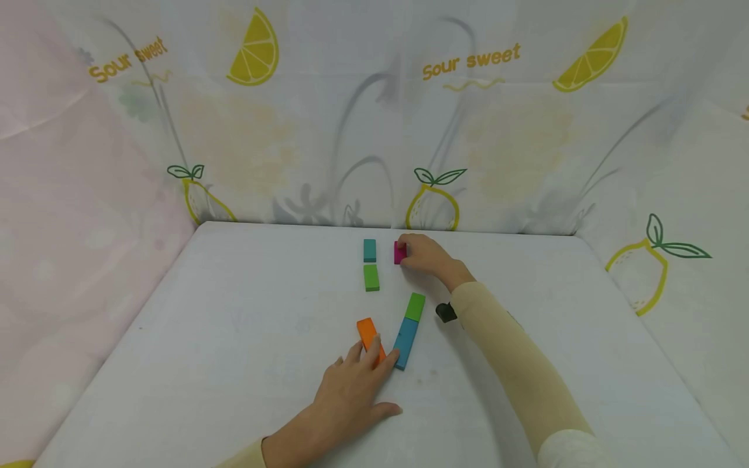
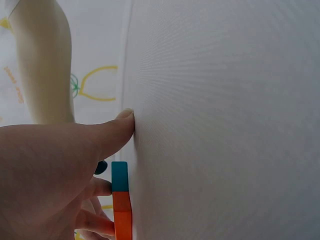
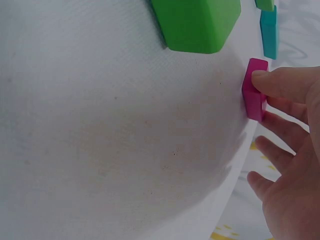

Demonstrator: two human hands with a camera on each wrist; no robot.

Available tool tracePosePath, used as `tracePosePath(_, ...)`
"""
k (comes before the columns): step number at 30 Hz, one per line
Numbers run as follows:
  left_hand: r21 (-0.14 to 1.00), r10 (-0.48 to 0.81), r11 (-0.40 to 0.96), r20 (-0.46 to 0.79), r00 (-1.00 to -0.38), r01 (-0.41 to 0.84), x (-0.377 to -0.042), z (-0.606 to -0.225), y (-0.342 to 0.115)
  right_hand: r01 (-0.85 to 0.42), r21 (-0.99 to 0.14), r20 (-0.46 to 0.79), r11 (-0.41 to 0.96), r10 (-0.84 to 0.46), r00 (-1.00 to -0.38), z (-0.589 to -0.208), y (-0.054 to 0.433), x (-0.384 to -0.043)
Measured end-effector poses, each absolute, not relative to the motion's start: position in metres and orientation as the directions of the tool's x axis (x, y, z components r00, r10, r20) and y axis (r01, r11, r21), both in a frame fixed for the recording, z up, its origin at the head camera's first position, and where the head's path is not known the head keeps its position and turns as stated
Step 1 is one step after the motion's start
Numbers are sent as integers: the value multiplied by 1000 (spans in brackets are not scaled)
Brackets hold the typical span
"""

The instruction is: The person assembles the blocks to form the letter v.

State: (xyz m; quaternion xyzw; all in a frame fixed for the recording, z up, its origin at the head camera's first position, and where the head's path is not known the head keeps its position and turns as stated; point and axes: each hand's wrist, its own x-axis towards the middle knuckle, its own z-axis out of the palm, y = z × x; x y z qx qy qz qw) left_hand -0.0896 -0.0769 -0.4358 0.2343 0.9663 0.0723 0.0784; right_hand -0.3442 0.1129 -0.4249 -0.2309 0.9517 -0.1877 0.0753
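While pinched by the right hand (image 1: 429, 255), smooth oblong magenta block (image 3: 254, 103), left hand (image 1: 350, 389) outspread

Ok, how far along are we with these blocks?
Looks done: the teal block and far green block line up; the near green block and blue block meet end to end. In hand: the right hand pinches the magenta block; the left hand touches the orange block. Probably left: releasing magenta, perhaps using the dark piece lying apart.

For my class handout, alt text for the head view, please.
A person's right hand pinches a pink block near the far edge of a white table; the left hand touches an orange block. Green blocks and blue blocks lie nearby.
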Motion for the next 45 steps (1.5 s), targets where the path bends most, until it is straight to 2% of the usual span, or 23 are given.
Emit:
tracePosePath(12, 182, 465, 879, -127, -876, 440, -88, -437, -76, -411, -382, -57, 828, -465, -884, -422, 115, -340)
tracePosePath(22, 185, 462, 880, -126, -878, 436, -88, -436, -76, -380, -416, -48, 826, -437, -898, -423, 118, -337)
tracePosePath(45, 183, 461, 881, -128, -878, 436, -90, -435, -76, -418, -353, -25, 837, -455, -890, -410, 130, -328)
